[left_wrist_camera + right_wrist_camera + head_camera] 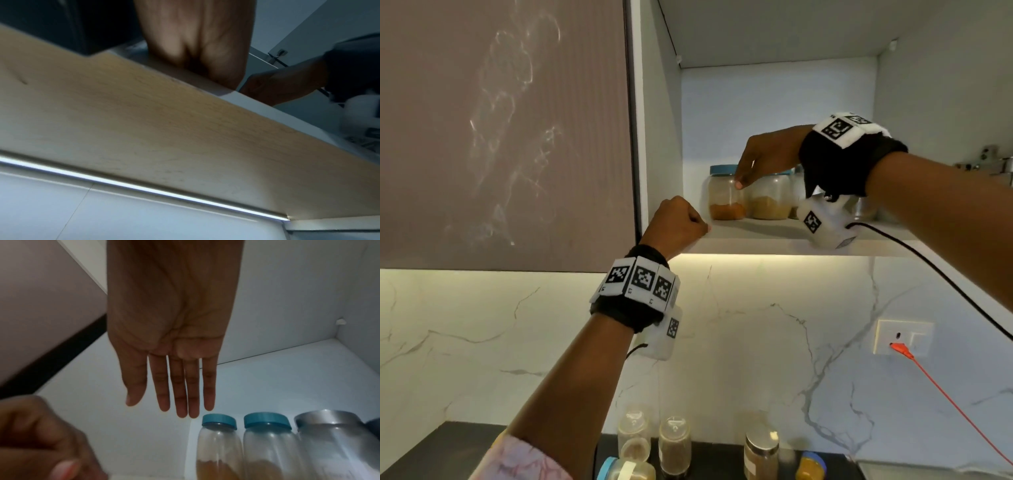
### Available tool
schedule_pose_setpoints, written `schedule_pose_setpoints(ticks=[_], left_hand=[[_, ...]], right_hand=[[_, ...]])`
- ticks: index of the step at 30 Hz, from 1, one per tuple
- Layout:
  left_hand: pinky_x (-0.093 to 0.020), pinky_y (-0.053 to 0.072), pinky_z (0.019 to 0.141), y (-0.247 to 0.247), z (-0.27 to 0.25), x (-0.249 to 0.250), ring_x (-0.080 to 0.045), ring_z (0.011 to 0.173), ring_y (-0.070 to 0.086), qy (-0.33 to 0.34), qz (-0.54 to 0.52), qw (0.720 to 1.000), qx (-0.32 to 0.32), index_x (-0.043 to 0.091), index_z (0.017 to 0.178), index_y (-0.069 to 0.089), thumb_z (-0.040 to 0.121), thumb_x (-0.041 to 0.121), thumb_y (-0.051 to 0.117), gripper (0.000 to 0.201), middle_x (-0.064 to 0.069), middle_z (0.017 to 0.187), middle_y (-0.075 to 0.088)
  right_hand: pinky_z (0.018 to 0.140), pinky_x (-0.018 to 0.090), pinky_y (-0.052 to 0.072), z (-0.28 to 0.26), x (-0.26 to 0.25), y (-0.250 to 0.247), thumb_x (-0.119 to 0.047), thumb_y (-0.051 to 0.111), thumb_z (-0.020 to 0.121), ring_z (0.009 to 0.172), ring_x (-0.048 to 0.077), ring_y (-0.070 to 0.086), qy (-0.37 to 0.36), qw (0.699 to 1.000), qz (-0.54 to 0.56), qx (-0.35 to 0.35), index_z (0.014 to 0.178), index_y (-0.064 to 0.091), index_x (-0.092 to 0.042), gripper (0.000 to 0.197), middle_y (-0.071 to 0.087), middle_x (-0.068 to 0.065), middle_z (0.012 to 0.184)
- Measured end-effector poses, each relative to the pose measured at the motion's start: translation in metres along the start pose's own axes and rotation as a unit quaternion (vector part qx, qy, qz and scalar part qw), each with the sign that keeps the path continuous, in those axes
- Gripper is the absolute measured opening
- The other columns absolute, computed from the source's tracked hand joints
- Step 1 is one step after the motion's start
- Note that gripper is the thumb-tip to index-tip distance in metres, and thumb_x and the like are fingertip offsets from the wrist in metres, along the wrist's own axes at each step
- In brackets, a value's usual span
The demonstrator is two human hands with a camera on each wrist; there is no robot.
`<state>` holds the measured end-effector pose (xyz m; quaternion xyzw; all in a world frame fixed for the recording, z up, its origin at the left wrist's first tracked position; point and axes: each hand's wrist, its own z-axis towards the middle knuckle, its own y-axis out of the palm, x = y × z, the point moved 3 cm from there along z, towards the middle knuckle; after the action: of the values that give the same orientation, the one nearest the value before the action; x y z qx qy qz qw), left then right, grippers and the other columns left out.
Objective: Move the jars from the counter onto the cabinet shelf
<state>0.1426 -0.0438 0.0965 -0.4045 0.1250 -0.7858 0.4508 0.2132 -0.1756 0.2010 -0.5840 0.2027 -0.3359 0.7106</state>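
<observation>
Right hand (pixel 172 331) flat, empty | teal-lidded jar (pixel 726 193) upright on shelf (pixel 756 233)

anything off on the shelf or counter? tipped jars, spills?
Nothing stands out. The jars on the shelf stand upright in a row with lids on; the orange-powder jar leads it. Counter jars look upright, no spill visible.

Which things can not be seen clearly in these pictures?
- Shelf jars behind the right hand: head view, hidden by hand and wrist camera; their count is unclear.
- Blue-lidded jar on the counter: head view, cut off by the bottom edge.
- Left hand fingers: left wrist view, hidden behind the shelf edge, blurred.
</observation>
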Motion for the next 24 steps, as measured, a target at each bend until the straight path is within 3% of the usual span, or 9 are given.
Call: schedule_pose_setpoints(ticks=[4,7,9,11,14,17,19,22,24], left_hand=[[-0.025,0.041,0.06,-0.002,-0.016,0.005,-0.008,0.046,0.046,0.025,0.006,1.0,0.003,0.0,0.056,0.062,0.085,0.017,0.06,0.033,-0.008,0.05,0.053],[-0.027,0.042,0.062,-0.002,-0.034,0.009,-0.004,0.04,0.045,0.054,0.01,0.998,0.032,0.011,0.045,0.049,0.088,0.018,0.056,0.044,-0.002,0.044,0.046],[-0.032,0.05,0.076,0.005,-0.053,0.007,-0.015,0.07,0.063,0.085,-0.006,0.996,0.04,0.001,0.075,0.067,0.087,0.019,0.057,0.024,-0.016,0.074,0.068],[-0.021,0.041,0.101,0.012,-0.078,-0.003,-0.022,0.113,0.055,0.124,0.0,0.99,0.06,0.003,0.111,0.061,0.084,0.016,0.06,0.029,-0.015,0.12,0.061],[-0.013,0.024,0.109,0.033,-0.129,-0.029,-0.018,0.129,0.039,0.169,-0.001,0.982,0.079,0.005,0.118,0.056,0.083,0.01,0.058,0.035,-0.011,0.135,0.05],[-0.026,0.035,0.105,0.072,-0.193,-0.075,-0.015,0.122,0.045,0.086,-0.013,0.996,-0.009,0.006,0.117,0.057,0.082,0.008,0.061,0.035,-0.013,0.13,0.055],[-0.03,0.039,0.102,0.103,-0.241,-0.113,-0.017,0.116,0.052,0.016,-0.022,0.995,-0.099,0.006,0.114,0.059,0.079,0.012,0.064,0.036,-0.015,0.125,0.058],[-0.023,0.035,0.102,0.147,-0.317,-0.168,-0.012,0.121,0.047,-0.151,-0.036,0.957,-0.244,0.009,0.117,0.057,0.078,0.014,0.067,0.04,-0.01,0.128,0.055],[-0.026,0.032,0.106,0.171,-0.362,-0.196,-0.019,0.128,0.042,-0.243,-0.031,0.918,-0.313,0.01,0.122,0.052,0.077,0.016,0.069,0.048,-0.009,0.134,0.049]], right_hand=[[0.088,0.037,0.051,-0.042,-0.015,0.012,-0.03,0.059,0.088,0.09,0.029,0.064,-0.035,0.998,0.031,0.037,0.112,0.068,-0.009,0.034,0.069,0.014,0.108],[0.081,0.032,0.046,-0.071,-0.023,0.024,-0.022,0.059,0.088,0.083,0.026,0.062,-0.063,0.991,0.026,0.112,0.105,0.071,-0.006,0.026,0.07,0.015,0.101],[0.077,0.026,0.044,-0.09,-0.025,0.037,-0.017,0.058,0.088,0.084,0.027,0.062,-0.092,0.979,0.04,0.177,0.101,0.071,-0.001,0.024,0.07,0.017,0.098],[0.068,0.017,0.036,-0.109,-0.026,0.057,-0.013,0.058,0.088,0.08,0.025,0.06,-0.111,0.967,0.067,0.22,0.097,0.07,0.003,0.021,0.069,0.019,0.093],[0.067,0.019,0.035,-0.131,-0.025,0.105,-0.01,0.06,0.086,0.071,0.027,0.059,-0.115,0.952,0.127,0.252,0.088,0.07,0.006,0.019,0.069,0.023,0.084],[0.064,0.016,0.039,-0.146,-0.02,0.181,-0.01,0.063,0.085,0.073,0.031,0.062,-0.058,0.951,0.228,0.2,0.086,0.07,0.003,0.014,0.069,0.022,0.081],[0.072,0.024,0.047,-0.155,-0.021,0.245,-0.01,0.062,0.086,0.076,0.028,0.062,-0.017,0.957,0.264,0.119,0.089,0.07,0.0,0.013,0.069,0.018,0.084],[0.066,0.021,0.046,-0.177,-0.03,0.344,-0.007,0.061,0.085,0.072,0.018,0.057,0.035,0.955,0.295,-0.001,0.09,0.069,-0.002,0.011,0.063,0.009,0.079],[0.07,0.03,0.049,-0.191,-0.033,0.403,-0.006,0.059,0.083,0.076,0.022,0.058,0.077,0.944,0.312,-0.078,0.09,0.067,-0.004,0.01,0.061,0.01,0.081]])
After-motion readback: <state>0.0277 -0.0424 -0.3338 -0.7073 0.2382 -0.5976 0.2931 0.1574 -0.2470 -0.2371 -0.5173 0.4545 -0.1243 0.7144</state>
